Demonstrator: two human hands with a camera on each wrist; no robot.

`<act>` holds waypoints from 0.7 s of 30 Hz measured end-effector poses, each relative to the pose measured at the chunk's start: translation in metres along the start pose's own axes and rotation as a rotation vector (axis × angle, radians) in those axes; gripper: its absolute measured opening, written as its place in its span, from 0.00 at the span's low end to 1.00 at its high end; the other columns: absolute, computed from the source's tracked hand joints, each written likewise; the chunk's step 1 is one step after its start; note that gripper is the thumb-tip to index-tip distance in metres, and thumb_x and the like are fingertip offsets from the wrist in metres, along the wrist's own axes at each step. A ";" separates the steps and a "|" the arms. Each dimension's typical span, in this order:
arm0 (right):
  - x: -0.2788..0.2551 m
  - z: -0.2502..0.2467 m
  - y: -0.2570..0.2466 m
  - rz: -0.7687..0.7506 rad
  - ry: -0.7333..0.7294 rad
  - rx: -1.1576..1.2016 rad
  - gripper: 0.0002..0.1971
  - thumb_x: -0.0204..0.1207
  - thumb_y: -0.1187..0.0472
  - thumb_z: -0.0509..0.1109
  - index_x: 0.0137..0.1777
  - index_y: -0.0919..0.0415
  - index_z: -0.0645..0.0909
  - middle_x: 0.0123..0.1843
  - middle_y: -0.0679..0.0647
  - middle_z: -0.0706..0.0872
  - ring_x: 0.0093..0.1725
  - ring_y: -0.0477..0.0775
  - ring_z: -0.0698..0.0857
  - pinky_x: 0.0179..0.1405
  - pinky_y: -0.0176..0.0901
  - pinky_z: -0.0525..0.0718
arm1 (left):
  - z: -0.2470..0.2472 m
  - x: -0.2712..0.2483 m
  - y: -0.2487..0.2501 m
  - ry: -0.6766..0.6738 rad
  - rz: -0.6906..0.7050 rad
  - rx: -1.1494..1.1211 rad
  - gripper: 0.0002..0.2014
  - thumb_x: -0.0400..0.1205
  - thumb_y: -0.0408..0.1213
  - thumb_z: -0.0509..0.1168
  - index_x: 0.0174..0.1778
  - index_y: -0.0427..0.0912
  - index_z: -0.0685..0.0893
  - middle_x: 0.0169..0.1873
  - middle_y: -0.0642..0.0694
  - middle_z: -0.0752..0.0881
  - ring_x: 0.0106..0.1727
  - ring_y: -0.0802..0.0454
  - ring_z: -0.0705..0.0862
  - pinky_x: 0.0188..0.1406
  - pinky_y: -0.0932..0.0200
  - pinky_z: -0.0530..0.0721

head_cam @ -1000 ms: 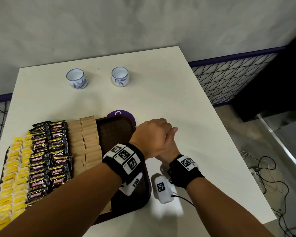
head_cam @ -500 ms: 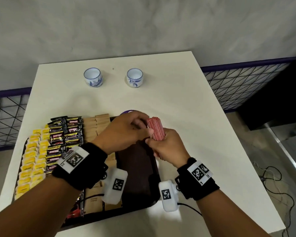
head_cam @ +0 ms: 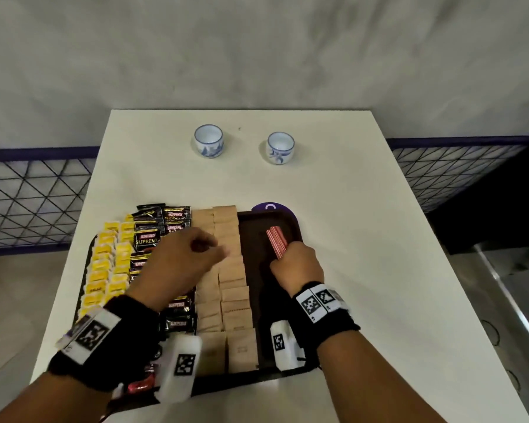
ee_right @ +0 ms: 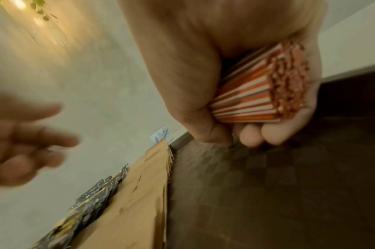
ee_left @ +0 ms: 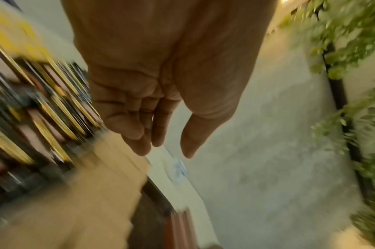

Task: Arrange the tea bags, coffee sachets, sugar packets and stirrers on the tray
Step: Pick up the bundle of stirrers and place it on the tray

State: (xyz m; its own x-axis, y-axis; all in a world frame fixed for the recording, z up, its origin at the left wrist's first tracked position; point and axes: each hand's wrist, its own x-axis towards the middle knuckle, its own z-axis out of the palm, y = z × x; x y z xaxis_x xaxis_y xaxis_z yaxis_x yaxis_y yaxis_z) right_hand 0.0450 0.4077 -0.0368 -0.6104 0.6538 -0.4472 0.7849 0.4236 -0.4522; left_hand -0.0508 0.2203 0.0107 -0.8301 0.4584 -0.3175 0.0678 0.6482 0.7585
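mostly done, judging by the tray (head_cam: 297, 227): yellow tea bags (head_cam: 106, 267) in two columns at the left edge, dark coffee sachets (head_cam: 162, 227) next to them, brown sugar packets (head_cam: 231, 288) in two columns past those. only the bare dark strip along the tray's right side left to fill, and only the stirrers (head_cam: 276, 242) left to place.

stirrers bunched as one red-and-white striped bundle, clamped in the right hand (head_cam: 298, 267), fingers (ee_right: 269, 134) and thumb curled tight round the lower part. bundle held over that bare strip, near its far end, just beside the sugar columns; cannot tell whether the bottom ends touch the tray floor. long axis tilted, not upright: free end pointing up and away toward the far side of the table (head_cam: 348, 184), leaning a little left, roughly in line with the strip. from the wrist view, cut ends (ee_right: 289, 80) flush and even.

left hand (head_cam: 185, 264) hovering over the coffee and sugar rows, holding nothing, fingers (ee_left: 139, 128) loosely bent and close together, thumb apart.

likely remaining: laying the bundle down lengthwise in the strip.

two small blue-and-white cups (head_cam: 208, 141) at the far end of the table, well apart from the tray.
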 end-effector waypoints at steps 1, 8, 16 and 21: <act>0.000 0.002 -0.005 0.018 0.003 -0.024 0.17 0.76 0.57 0.71 0.63 0.62 0.82 0.58 0.61 0.88 0.56 0.66 0.88 0.53 0.51 0.86 | -0.020 -0.004 -0.014 0.066 -0.004 0.028 0.09 0.78 0.52 0.76 0.45 0.51 0.90 0.38 0.53 0.91 0.41 0.54 0.89 0.40 0.56 0.83; 0.005 0.000 -0.024 0.126 0.028 -0.071 0.18 0.78 0.58 0.71 0.66 0.63 0.80 0.61 0.61 0.87 0.58 0.65 0.87 0.52 0.49 0.84 | -0.122 -0.034 -0.196 0.285 -0.332 0.027 0.26 0.65 0.72 0.73 0.44 0.54 0.90 0.34 0.46 0.92 0.39 0.39 0.90 0.44 0.34 0.90; 0.006 0.001 -0.035 0.191 0.060 -0.145 0.21 0.76 0.58 0.73 0.67 0.63 0.79 0.61 0.61 0.86 0.59 0.64 0.87 0.54 0.49 0.85 | -0.123 -0.055 -0.246 0.147 -0.386 -0.092 0.07 0.82 0.43 0.75 0.49 0.44 0.88 0.44 0.38 0.90 0.46 0.34 0.88 0.49 0.36 0.88; 0.003 0.003 -0.039 0.202 0.075 -0.195 0.17 0.75 0.59 0.73 0.63 0.63 0.81 0.59 0.61 0.87 0.57 0.64 0.88 0.51 0.48 0.84 | -0.112 -0.046 -0.277 0.190 -0.475 -0.181 0.11 0.77 0.52 0.78 0.46 0.49 0.89 0.40 0.40 0.91 0.43 0.34 0.90 0.48 0.31 0.90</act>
State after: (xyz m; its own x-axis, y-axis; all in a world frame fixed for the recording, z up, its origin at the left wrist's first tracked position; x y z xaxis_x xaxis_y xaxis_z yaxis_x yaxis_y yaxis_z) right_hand 0.0125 0.3913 -0.0228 -0.4359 0.7786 -0.4515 0.8998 0.3879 -0.1999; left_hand -0.0932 -0.0485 -0.1206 -0.8328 0.0114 -0.5535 -0.4220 0.6342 0.6478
